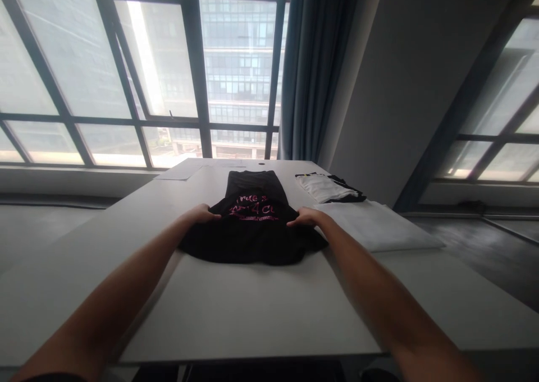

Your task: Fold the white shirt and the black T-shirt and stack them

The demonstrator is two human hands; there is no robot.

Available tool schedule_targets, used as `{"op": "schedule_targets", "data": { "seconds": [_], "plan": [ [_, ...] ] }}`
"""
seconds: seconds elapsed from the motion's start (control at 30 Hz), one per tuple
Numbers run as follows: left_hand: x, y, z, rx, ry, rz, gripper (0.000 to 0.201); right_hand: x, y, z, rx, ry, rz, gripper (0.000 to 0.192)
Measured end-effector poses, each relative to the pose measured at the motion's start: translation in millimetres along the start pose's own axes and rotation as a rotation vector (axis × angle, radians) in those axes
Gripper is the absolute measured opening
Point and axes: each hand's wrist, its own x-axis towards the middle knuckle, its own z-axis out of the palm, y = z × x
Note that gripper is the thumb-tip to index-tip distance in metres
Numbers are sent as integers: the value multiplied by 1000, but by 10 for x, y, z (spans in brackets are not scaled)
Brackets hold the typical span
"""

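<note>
A black garment with pink lettering (252,242) lies spread on the white table (252,314) in front of me. My left hand (204,213) pinches its left side, thumb on top of the cloth. On the opposite side my right hand (305,217) grips the fabric in the same way. Between the hands the cloth is slightly raised and creased, and the lower part flares out toward me. Behind it a narrower black cloth section (252,183) reaches away toward the window; whether it is the same piece I cannot tell.
Right of the garment are folded white and black clothes (326,187) and a flat white cloth or packet (379,225). A paper sheet (181,173) and a small dark disc (261,164) lie toward the table's far end. Beyond stand windows and a blue curtain (311,73).
</note>
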Motion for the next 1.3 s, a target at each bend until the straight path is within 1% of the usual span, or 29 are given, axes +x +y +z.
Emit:
{"op": "schedule_targets", "data": {
  "seconds": [0.1, 0.17, 0.23, 0.27, 0.33, 0.43, 0.5, 0.57, 0.67, 0.8, 0.9, 1.0, 1.1, 1.2, 1.3],
  "plan": [
    [-254, -83, -43, -108, -37, -10, 48, -211, 126, 35, 131, -10, -22, 40],
    [-417, -120, -46, -198, -86, -12, 40, -312, 208, 27, 165, 43, -27, 30],
    [-565, -145, -40, -287, -108, -11, 33, -392, 293, -17, 188, 118, -33, 26],
    [-630, -152, -39, -327, -95, -8, 32, -426, 337, -52, 198, 156, -42, 25],
    [-739, -153, -43, -393, -23, 11, 32, -483, 423, -139, 185, 215, -57, 27],
    [-852, -100, -71, -506, 83, 64, 33, -551, 508, -284, 64, 307, -28, 27],
    [-905, -24, -88, -597, 118, 121, 35, -600, 503, -359, -5, 366, -21, 29],
    [-950, 79, -87, -668, 165, 190, 37, -663, 435, -392, -30, 394, -49, 33],
    [-1011, 257, -31, -729, 260, 288, 40, -772, 240, -362, -44, 367, -127, 36],
    [-1093, 483, 111, -781, 360, 425, 41, -890, -36, -255, -65, 294, -224, 32],
    [-1165, 621, 205, -771, 406, 516, 43, -937, -156, -193, -28, 265, -299, 34],
    [-1241, 714, 282, -702, 431, 564, 39, -956, -218, -145, 12, 267, -338, 38],
    [-1301, 757, 389, -555, 397, 594, 35, -952, -282, -69, 15, 211, -342, 35],
    [-1326, 768, 532, -410, 290, 622, 31, -939, -375, 59, -16, 141, -381, 27],
    [-1318, 774, 648, -344, 208, 688, 29, -939, -480, 208, -28, 53, -378, 29]
  ]
}}
